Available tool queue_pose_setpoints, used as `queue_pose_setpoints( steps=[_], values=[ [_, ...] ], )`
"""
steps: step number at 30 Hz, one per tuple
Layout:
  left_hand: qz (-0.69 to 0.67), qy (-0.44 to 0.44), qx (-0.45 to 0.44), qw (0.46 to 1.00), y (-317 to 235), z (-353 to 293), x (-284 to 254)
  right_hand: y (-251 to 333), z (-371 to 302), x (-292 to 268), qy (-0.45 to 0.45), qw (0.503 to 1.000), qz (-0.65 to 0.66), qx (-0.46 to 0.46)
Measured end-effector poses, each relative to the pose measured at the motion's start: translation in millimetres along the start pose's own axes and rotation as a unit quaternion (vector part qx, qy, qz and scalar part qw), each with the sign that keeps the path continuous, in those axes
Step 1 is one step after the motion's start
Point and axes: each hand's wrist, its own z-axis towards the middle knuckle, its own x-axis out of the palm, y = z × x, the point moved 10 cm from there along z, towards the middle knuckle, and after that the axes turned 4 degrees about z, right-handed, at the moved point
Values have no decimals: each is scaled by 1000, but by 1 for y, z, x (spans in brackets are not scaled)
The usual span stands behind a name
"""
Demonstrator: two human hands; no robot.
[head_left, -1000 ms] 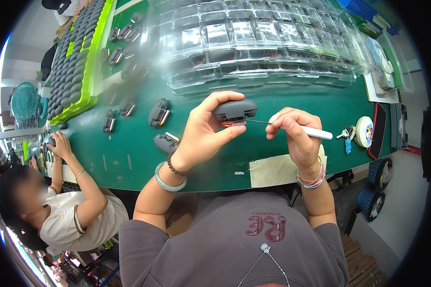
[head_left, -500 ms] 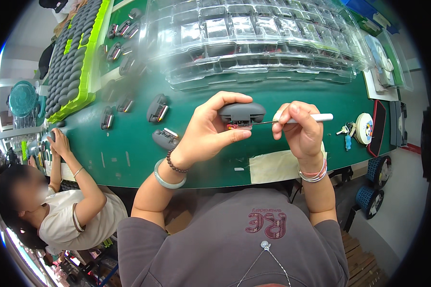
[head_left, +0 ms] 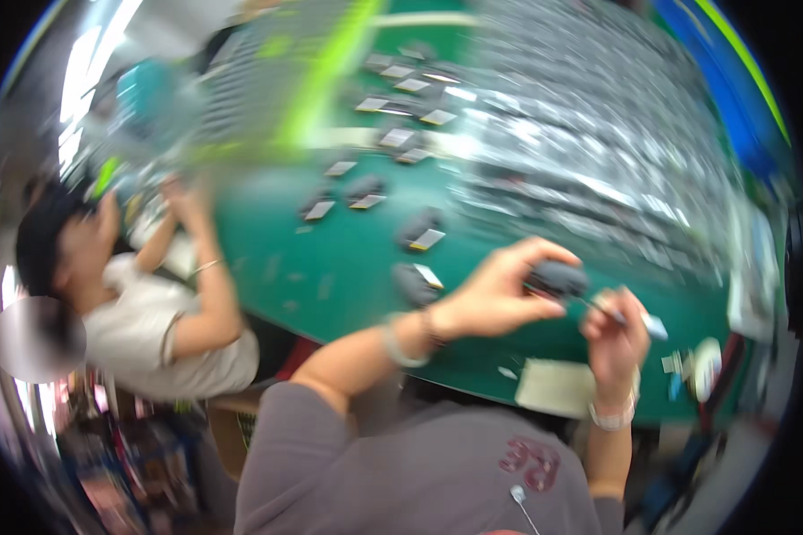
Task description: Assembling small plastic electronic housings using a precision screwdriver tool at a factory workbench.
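Between the thumb and fingers of my left hand [head_left: 500,290] is a dark grey, rounded plastic device [head_left: 558,280]; its open side with inner parts is blurred now. My right hand [head_left: 617,343], just to its right, is closed around a slim tool with a white handle [head_left: 655,326]. The tool's thin metal shaft points left at the device; whether its tip touches cannot be made out. Left of my left hand, several similar grey devices lie on the green table, the nearest being one device [head_left: 417,283] with a silvery part on it.
Clear plastic trays [head_left: 598,134] are stacked at the back. A bright green crate [head_left: 308,107] of grey pieces stands far left. A co-worker [head_left: 152,312] sits at the left. A pale sheet [head_left: 553,388] lies at the table's front edge, with a round white object [head_left: 707,370] further right.
The whole view has swung, so the scene appears shifted right and lower, and it is smeared. Both hands still hold the device and the tool, close to each other.
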Motion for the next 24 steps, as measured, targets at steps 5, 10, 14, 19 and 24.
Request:
queue_pose_setpoints(
  steps=[5, 10, 14, 19, 24],
  values=[
    [38, -3, 130, 991, -20, 8, 12, 55, -35, -30, -39, 984, -78, -155],
    [45, -10, 138, 989, -12, 5, 6, 47, -31, -20, -21, 973, -171, -152],
    [60, -24, 58, 996, -15, 5, -5, 34, -22, 7, 60, 984, -106, -129],
    [-48, 0, 4, 999, 3, 12, -9, 44, -12, 32, 80, 960, -191, -190],
    [-36, 26, -21, 999, 5, 15, 13, 55, -20, 20, 51, 949, -236, -203]
  ],
)
